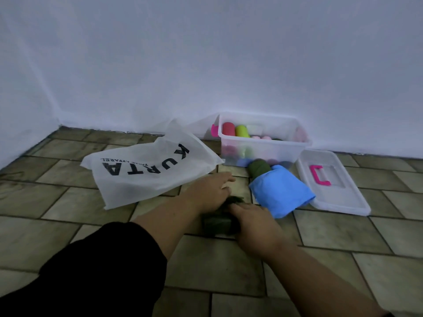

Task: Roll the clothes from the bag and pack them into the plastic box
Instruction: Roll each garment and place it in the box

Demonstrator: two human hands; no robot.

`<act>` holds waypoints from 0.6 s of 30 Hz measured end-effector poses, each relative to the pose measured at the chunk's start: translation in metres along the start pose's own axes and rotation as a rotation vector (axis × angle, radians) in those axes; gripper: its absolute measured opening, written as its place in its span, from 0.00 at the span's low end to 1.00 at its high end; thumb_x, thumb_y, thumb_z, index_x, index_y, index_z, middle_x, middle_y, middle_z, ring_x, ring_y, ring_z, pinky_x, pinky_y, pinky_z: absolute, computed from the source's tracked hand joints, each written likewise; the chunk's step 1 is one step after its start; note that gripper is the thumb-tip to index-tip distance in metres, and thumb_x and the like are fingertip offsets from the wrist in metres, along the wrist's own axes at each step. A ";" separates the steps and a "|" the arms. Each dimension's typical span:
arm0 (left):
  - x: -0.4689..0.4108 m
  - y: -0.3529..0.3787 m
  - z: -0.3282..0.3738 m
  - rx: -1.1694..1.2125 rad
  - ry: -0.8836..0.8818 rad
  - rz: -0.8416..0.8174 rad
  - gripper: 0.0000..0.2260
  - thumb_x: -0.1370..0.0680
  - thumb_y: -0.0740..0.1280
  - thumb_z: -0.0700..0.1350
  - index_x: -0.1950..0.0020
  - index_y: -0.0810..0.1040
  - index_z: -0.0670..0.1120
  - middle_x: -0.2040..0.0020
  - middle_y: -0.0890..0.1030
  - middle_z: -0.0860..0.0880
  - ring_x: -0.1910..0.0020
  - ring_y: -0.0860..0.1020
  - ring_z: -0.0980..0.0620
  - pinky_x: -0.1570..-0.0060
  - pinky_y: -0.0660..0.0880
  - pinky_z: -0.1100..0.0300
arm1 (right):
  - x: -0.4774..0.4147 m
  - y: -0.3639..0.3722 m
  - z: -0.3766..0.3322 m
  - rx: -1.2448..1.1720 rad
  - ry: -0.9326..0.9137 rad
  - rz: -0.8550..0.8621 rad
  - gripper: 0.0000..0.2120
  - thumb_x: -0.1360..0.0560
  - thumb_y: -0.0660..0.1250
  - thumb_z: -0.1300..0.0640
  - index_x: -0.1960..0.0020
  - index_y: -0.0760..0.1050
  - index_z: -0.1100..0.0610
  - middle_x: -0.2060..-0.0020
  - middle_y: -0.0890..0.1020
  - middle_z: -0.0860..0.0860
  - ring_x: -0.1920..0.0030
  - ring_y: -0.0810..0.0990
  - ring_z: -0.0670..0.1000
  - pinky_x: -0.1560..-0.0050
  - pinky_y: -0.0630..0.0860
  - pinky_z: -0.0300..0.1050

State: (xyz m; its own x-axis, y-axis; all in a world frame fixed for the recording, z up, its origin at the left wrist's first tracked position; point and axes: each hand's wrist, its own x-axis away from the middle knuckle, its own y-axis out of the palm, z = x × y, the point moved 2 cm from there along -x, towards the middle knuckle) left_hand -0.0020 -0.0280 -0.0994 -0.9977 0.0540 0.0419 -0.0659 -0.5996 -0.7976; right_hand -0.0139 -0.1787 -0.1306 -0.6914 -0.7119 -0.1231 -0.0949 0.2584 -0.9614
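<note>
Green cloth [217,223] (on tiles [68,202]) gripped by right hand [254,225]; left hand [211,186] flat, released.

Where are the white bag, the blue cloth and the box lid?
white bag [146,172]: head view, on its printed front.
blue cloth [281,191]: head view, middle of the folded fabric.
box lid [343,199]: head view, bare clear plastic near its front edge.

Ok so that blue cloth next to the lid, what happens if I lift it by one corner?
The blue cloth looks soft and loosely folded, so it would probably droop and come unfolded. It seems thin, so likely light. Lying flat on the floor, it is unlikely to roll.
</note>
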 end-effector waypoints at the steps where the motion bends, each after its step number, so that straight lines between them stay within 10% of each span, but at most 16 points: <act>1: 0.003 -0.002 0.002 0.018 -0.002 0.041 0.15 0.22 0.61 0.44 0.36 0.73 0.51 0.34 0.73 0.49 0.38 0.71 0.50 0.40 0.67 0.60 | 0.001 0.000 -0.001 -0.011 0.009 -0.002 0.21 0.29 0.63 0.53 0.37 0.70 0.44 0.44 0.79 0.47 0.47 0.77 0.53 0.52 0.66 0.43; 5: 0.026 0.009 0.001 -0.150 -0.044 -0.244 0.15 0.27 0.66 0.46 0.42 0.70 0.54 0.45 0.76 0.51 0.52 0.74 0.54 0.55 0.71 0.60 | -0.006 -0.012 0.003 -0.261 0.131 -0.123 0.19 0.29 0.65 0.59 0.39 0.75 0.47 0.47 0.82 0.49 0.49 0.79 0.51 0.49 0.76 0.47; 11: 0.040 0.027 0.000 -0.260 -0.011 -0.173 0.22 0.26 0.66 0.46 0.33 0.67 0.54 0.37 0.73 0.50 0.42 0.74 0.51 0.43 0.71 0.55 | -0.036 -0.028 0.018 -0.450 0.228 -0.296 0.11 0.21 0.57 0.61 0.54 0.78 0.56 0.51 0.81 0.55 0.51 0.77 0.53 0.47 0.72 0.44; 18: 0.046 0.054 0.002 -0.440 0.083 -0.025 0.21 0.24 0.62 0.55 0.34 0.66 0.52 0.38 0.74 0.49 0.41 0.71 0.49 0.38 0.64 0.52 | -0.062 -0.024 0.020 -0.136 0.242 -0.515 0.19 0.17 0.49 0.52 0.32 0.70 0.55 0.33 0.72 0.56 0.35 0.71 0.55 0.37 0.64 0.41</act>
State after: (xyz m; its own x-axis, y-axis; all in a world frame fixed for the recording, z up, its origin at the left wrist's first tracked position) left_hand -0.0514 -0.0595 -0.1388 -0.9898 0.1392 0.0303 -0.0583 -0.2019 -0.9777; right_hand 0.0453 -0.1540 -0.1046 -0.6740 -0.6029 0.4268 -0.5422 0.0114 -0.8402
